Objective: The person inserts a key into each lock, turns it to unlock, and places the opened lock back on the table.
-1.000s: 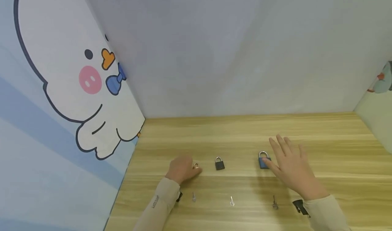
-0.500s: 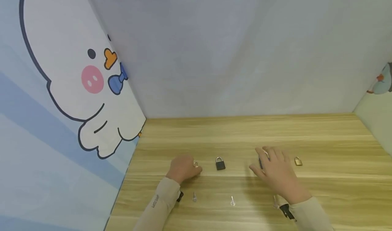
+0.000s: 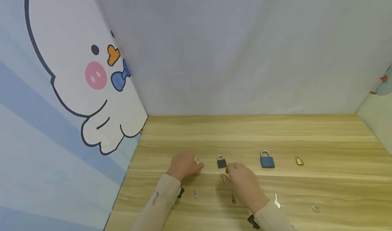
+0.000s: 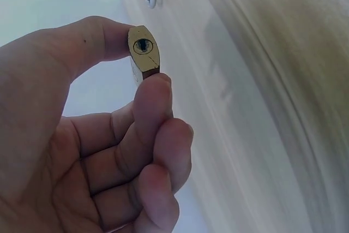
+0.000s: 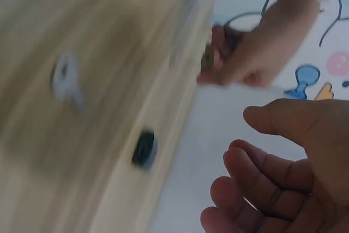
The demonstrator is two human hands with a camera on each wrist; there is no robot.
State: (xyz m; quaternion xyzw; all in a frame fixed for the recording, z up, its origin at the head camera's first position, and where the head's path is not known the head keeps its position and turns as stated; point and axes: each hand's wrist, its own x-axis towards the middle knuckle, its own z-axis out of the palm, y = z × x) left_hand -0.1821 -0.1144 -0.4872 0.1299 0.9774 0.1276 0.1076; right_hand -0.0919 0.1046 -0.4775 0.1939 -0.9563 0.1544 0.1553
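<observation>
My left hand (image 3: 183,164) pinches a small brass padlock (image 4: 143,47) between thumb and forefinger. In the left wrist view the padlock's keyhole faces the camera, and the other fingers curl below it. My right hand (image 3: 244,183) is beside a black padlock (image 3: 222,163), over the table. The right wrist view shows this hand with loosely bent fingers, the thumb apart from them and nothing between. One key (image 3: 195,194) lies by the left forearm; another key (image 3: 233,199) lies just left of the right hand.
Farther right on the wooden table (image 3: 343,139) are a blue padlock (image 3: 267,162) and a small gold padlock (image 3: 299,161). Nearer the front lie a silver key (image 3: 277,201) and a key with a ring (image 3: 316,208). A wall with a cartoon bird (image 3: 119,122) borders the left side.
My right hand has swept left, from over the blue padlock to beside the black one, uncovering the blue padlock and keys on the right. The left hand stays with the brass padlock.
</observation>
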